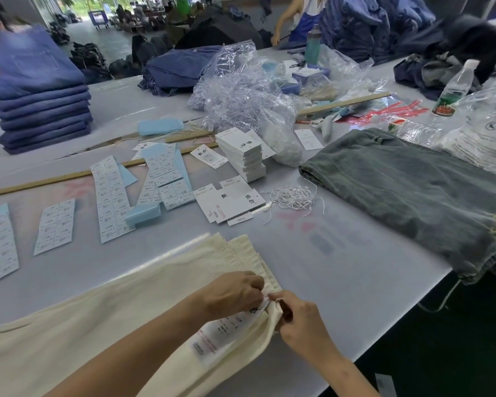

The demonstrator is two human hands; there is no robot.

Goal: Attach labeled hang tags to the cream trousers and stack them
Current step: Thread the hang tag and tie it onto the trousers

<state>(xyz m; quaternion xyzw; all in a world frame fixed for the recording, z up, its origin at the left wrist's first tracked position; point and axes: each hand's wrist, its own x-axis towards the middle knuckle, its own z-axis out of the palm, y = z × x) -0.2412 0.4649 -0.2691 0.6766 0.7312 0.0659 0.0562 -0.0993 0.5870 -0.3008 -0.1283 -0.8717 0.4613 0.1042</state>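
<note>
Both hands pinch at waistband of cream trousers (pixel 103 319): left hand (pixel 232 292) and right hand (pixel 298 318) grip hang tag (pixel 226 329) top; risk: string slips from grip, tag drops loose.

Both forearms bare, no sleeves or jewellery.

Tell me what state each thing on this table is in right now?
Cream trousers: lying flat, waistband being worked.
Hang tag: on the trousers, pinched at its top.
Left hand: pinching.
Right hand: pinching.
Tag stack: upright, untouched.
White strings: tangled loose.
Grey trousers: folded.
</note>
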